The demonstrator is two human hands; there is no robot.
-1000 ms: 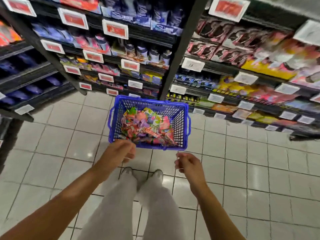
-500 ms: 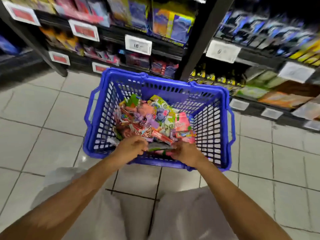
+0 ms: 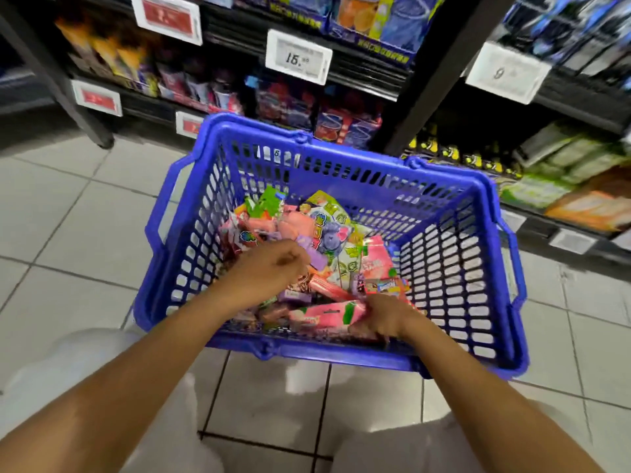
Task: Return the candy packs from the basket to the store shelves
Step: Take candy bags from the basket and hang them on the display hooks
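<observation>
The candy packs [image 3: 317, 257] lie heaped in the blue basket [image 3: 341, 158], which sits on the tiled floor [image 3: 68, 216] in front of the shelves [image 3: 341, 70]. A second ago the person stood over the basket with both hands short of its near rim; half a second ago the hands had dropped onto the pile, and now both are inside it, so picking has begun though no pack has yet left the basket.

The right hand [image 3: 382, 317] curls its fingers onto a long pink pack with a green end [image 3: 327, 314] lying at the near edge of the heap, and appears to grip it. The left hand [image 3: 269, 271] has its fingers bent over the middle of the pile; whether it holds anything cannot be told. Beyond its fingertips lie a purple-and-green printed bag [image 3: 329, 230] and salmon-pink packets [image 3: 297, 223]; past the right hand, a pink pouch [image 3: 375, 261]. The wrappers look thin, glossy and slippery, loosely jumbled.
</observation>
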